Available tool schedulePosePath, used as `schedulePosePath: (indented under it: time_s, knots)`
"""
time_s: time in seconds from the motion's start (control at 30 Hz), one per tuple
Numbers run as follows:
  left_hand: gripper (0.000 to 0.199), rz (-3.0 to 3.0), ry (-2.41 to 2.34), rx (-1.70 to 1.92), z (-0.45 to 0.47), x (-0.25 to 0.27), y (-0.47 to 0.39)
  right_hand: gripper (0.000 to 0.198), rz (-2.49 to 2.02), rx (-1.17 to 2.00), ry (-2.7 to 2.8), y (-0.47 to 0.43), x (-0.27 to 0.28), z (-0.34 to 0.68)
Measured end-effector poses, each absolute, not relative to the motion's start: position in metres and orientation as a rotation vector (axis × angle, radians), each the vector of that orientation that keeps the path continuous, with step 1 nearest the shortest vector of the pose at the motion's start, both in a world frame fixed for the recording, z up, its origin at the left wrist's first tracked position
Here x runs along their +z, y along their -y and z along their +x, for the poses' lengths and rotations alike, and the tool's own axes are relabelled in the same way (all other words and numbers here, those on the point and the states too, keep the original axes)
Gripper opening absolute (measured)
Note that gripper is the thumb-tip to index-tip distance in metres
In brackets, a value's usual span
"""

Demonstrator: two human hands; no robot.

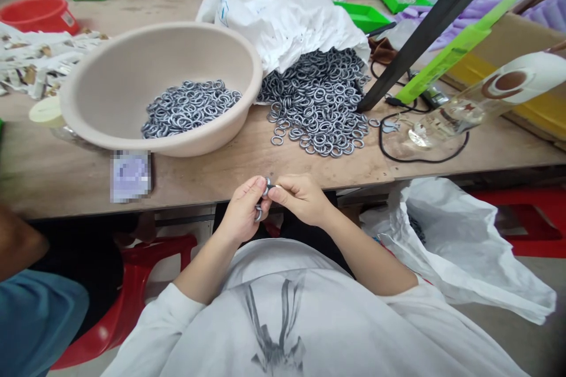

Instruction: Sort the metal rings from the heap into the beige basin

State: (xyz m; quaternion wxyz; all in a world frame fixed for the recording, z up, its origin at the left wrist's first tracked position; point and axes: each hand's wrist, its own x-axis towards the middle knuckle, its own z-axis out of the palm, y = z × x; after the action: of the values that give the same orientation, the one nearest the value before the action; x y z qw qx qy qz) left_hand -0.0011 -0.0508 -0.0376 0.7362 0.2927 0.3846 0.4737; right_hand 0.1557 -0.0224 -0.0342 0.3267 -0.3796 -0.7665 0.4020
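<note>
Just in front of the table edge, my left hand (244, 210) is closed on metal rings (259, 213), with one at the fingertips and another lower in the fingers. My right hand (305, 199) meets it from the right, thumb and fingers pinched on a small dark, thin thing (271, 187) at the ring; its kind is too small to tell. Beyond my hands lies a heap of grey metal rings (327, 112), spilling from a white woven sack (292, 17). More such rings (190, 107) lie in a large beige basin (163, 150) to the left.
A dark metal post (398, 65) rises right of the heap, near a clear bottle-like object (460, 118) and black cable (424, 160). An open white sack (477, 247) stands low on my right. At left, a person in a blue sleeve (39, 318) sits beside a red chair (132, 294).
</note>
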Motion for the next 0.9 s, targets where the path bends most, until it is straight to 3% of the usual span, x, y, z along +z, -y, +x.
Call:
schedulePosePath:
  time_s: [0.13,0.27,0.43,0.63,0.77,0.9]
  knots:
    - [0.047,0.788,-0.775,0.947,-0.003,-0.04,0.059,0.056,-1.241,0.903,1.969,-0.007,-0.037,0.157]
    - [0.044,0.696,-0.813,1.03,-0.01,-0.038,0.058,0.033,-1.602,0.411,2.174,-0.039,-0.027,0.156]
    - [0.032,0.62,-0.848,1.045,-0.018,-0.037,0.051,0.031,-1.872,0.159,2.342,-0.057,-0.023,0.146]
    - [0.028,0.571,-0.821,1.059,-0.019,-0.039,0.048,0.034,-1.854,0.133,2.302,-0.054,-0.032,0.146]
    - [0.04,0.563,-0.745,1.104,-0.015,-0.037,0.046,0.028,-1.809,0.212,2.287,-0.059,-0.032,0.15]
    - [0.052,0.592,-0.853,1.215,-0.009,-0.035,0.045,0.017,-1.533,0.576,2.096,-0.047,-0.028,0.153]
